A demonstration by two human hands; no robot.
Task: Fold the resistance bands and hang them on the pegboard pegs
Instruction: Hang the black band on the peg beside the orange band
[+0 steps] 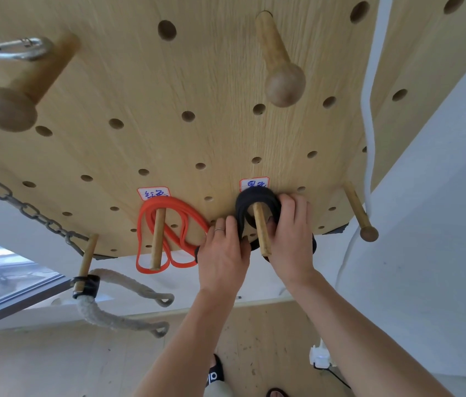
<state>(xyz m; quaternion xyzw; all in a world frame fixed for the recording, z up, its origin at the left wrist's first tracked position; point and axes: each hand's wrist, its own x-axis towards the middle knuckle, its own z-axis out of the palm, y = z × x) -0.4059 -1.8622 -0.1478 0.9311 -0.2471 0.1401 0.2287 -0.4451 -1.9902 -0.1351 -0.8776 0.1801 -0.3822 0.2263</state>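
Fingers of L hand point(223, 253) and R hand point(292, 239) curl round the folded black band point(254, 199), looped over a peg point(262, 229) near the pegboard point(197, 81) bottom edge, loops hanging downward. Just left, red band point(169, 233) hangs on its own peg point(157, 239). Chain point(25, 209) at board's left edge.

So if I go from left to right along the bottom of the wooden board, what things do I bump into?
Dark metal chain → thick grey rope on a peg → folded red rubber band on its wooden peg → left hand → black rubber band → right hand → bare round-tipped wooden peg.
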